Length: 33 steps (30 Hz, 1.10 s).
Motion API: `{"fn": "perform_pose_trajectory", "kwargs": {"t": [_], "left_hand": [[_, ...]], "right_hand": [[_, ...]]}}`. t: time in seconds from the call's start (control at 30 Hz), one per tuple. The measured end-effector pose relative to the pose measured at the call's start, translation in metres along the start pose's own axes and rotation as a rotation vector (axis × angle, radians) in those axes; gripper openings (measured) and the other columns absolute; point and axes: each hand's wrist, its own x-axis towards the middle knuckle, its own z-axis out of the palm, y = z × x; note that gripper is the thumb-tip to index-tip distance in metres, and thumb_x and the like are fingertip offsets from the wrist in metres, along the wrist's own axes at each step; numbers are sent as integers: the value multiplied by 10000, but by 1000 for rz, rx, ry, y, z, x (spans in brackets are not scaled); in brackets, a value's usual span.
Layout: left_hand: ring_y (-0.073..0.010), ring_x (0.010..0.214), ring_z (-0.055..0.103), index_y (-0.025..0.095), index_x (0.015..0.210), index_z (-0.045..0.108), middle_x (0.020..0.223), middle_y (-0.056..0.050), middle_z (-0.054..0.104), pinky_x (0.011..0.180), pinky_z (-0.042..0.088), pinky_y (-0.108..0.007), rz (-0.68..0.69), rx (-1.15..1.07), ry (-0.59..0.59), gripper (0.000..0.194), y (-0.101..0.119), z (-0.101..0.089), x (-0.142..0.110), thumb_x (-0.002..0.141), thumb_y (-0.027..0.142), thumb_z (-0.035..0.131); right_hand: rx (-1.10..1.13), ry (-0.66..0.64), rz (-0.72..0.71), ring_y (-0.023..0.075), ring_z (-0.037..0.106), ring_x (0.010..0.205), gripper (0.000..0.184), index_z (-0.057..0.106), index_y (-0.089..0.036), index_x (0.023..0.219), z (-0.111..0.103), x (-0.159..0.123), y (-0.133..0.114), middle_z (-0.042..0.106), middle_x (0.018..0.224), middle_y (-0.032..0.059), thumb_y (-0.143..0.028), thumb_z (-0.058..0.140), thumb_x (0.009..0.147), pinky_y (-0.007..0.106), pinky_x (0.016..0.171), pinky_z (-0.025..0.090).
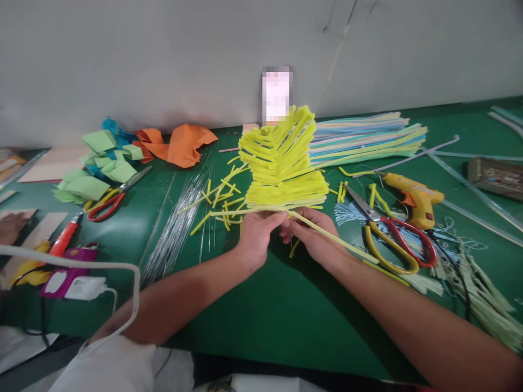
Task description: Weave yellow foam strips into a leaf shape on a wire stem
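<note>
A yellow leaf shape made of fuzzy pipe cleaners (281,158) stands up from my hands over the green table. My left hand (256,237) pinches its lower end, thumb pressed on top. Beside it my right hand (312,231) closes on the same base, its fingertips meeting the left thumb. A pale yellow pipe cleaner (333,237) crosses there and its long tail runs over my right wrist. The stem between my fingers is mostly hidden. Cut yellow pieces (223,204) lie left of the leaf.
To the right lie scissors (388,234), a yellow glue gun (414,198) and raffia strands (478,294). Pipe cleaners (368,139) lie behind. Leftward are thin wires (177,226), more scissors (108,204), a purple power strip (67,269), a white cable (81,261) and another person's hand (11,227).
</note>
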Motion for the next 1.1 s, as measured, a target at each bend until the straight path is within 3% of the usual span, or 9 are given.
{"fn": "perform_pose_trajectory", "kwargs": {"t": [0.33, 0.57, 0.63, 0.7, 0.8, 0.93, 1.1], "left_hand": [[-98, 464, 502, 138, 648, 619, 550, 13, 547, 423, 452, -244, 3, 1, 1, 254, 1, 1, -1, 736, 339, 746], [-120, 489, 547, 150, 728, 675, 604, 8, 625, 428, 483, -266, 86, 52, 33, 208, -2, -2, 4, 715, 326, 784], [-143, 582, 622, 164, 784, 710, 689, -3, 689, 539, 549, -296, 130, 83, 75, 212, -3, -2, 5, 702, 337, 801], [-177, 762, 697, 184, 835, 734, 790, -12, 739, 759, 588, -343, 176, 120, 104, 233, -4, -3, 6, 686, 341, 822], [-213, 979, 703, 208, 916, 745, 871, -23, 763, 979, 528, -392, 203, 153, 64, 284, -4, -3, 6, 688, 354, 831], [-216, 867, 704, 214, 964, 742, 885, -44, 762, 823, 577, -378, 179, 175, 35, 330, -5, -4, 5, 705, 402, 819], [-161, 660, 646, 175, 824, 738, 752, -36, 726, 654, 553, -311, 165, 179, 44, 302, -10, -8, 5, 720, 453, 792]], "right_hand": [[-15, -6, 21, 140, 626, 538, 344, 655, -178, 679, 1, -4, -8, 677, 639, 13, -474, 828, 660, 280, 547, 531], [-54, 24, 26, 144, 626, 581, 303, 663, -191, 777, 0, -3, -3, 680, 683, 3, -427, 824, 675, 288, 572, 520], [-53, 66, -26, 149, 638, 630, 316, 671, -205, 869, 0, -3, 0, 701, 756, 6, -406, 825, 679, 295, 607, 527], [-29, 142, -95, 164, 654, 694, 335, 670, -219, 922, -1, -3, 4, 722, 833, 19, -410, 816, 690, 323, 673, 546], [-42, 276, -148, 211, 678, 811, 309, 687, -227, 900, -3, -4, 7, 741, 883, 44, -442, 797, 707, 390, 782, 554], [-28, 318, -171, 243, 685, 881, 263, 702, -244, 847, -2, -5, 3, 750, 905, 47, -444, 798, 707, 431, 837, 543], [57, 315, -174, 212, 655, 713, 268, 663, -253, 784, 1, -4, -3, 713, 749, 20, -479, 783, 707, 401, 723, 538]]}}
